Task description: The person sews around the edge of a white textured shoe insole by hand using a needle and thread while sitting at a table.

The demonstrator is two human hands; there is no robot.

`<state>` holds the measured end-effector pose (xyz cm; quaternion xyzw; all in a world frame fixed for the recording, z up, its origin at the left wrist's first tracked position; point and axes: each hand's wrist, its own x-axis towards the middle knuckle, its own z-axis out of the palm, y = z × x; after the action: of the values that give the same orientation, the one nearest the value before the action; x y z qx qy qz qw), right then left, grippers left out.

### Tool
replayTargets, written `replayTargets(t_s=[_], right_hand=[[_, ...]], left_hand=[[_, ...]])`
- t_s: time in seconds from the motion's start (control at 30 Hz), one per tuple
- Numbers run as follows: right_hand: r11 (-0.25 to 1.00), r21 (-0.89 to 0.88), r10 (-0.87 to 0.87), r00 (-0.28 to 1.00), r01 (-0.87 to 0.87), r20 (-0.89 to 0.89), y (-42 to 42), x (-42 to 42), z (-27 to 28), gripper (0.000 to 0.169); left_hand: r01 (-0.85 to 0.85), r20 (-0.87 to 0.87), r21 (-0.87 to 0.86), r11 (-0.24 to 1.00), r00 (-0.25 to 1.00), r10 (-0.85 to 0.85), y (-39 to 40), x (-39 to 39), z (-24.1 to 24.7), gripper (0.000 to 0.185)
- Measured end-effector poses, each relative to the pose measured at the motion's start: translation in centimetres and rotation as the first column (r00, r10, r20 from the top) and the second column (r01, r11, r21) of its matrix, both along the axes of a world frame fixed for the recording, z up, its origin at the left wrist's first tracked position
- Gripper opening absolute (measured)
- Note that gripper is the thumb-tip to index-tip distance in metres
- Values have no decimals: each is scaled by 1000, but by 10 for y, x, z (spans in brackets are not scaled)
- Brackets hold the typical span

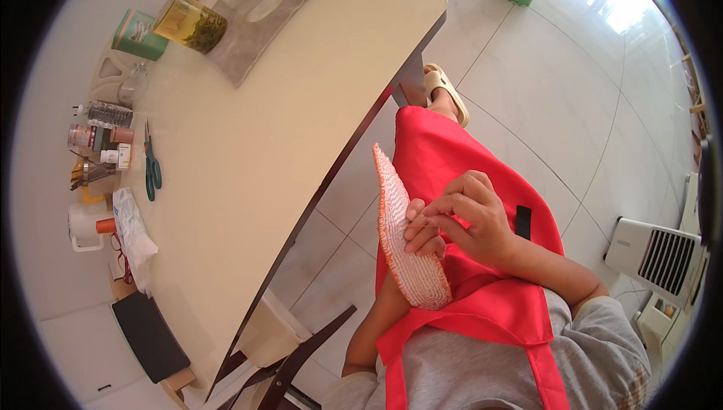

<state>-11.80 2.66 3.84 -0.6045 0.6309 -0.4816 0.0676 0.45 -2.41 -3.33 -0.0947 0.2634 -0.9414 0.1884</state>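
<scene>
A woven, sole-shaped insole (421, 283) with orange stitching along its edge stands upright over my lap. My left hand (425, 236) grips it, its fingers curled over the right-hand edge and the rest of the hand hidden behind. Close beside those fingers, my right hand (474, 215) has thumb and forefinger pinched on a fine orange thread (417, 226). Whether a needle sits between those fingertips is too small to tell. Beneath both hands lies a red apron (446, 144) covering my lap.
To the left, a pale table (265, 144) carries green-handled scissors (151, 170), a tissue pack (133, 235) and a glass jar of yellow liquid (191, 23) near a grey cloth (243, 54). A dark chair part (316, 342) stands below the table edge. A white appliance (655, 257) stands right.
</scene>
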Motion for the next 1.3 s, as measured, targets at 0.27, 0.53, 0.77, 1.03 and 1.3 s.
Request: replayTargets(t_s=[0.27, 0.53, 0.77, 1.03, 1.3], right_hand=[[998, -63, -8, 998, 3, -69, -3, 6, 3, 13], [998, -58, 2, 998, -6, -63, -3, 6, 3, 13], [999, -49, 9, 999, -12, -51, -3, 6, 2, 11], [987, 145, 36, 983, -63, 181, 2, -1, -2, 8], [855, 31, 51, 144, -517, 988, 6, -14, -30, 9]], left_hand=[[-5, -149, -6, 1000, 989, 4, 0, -4, -5, 20], [-5, -144, -26, 1000, 990, 1, -1, -3, -10, 21], [-18, -180, -47, 999, 984, 9, -1, -6, -13, 20], [-9, 577, -396, 918, 776, 256, -5, 9, 15, 19], [380, 585, -776, 504, 133, 800, 1, -1, 58, 31]])
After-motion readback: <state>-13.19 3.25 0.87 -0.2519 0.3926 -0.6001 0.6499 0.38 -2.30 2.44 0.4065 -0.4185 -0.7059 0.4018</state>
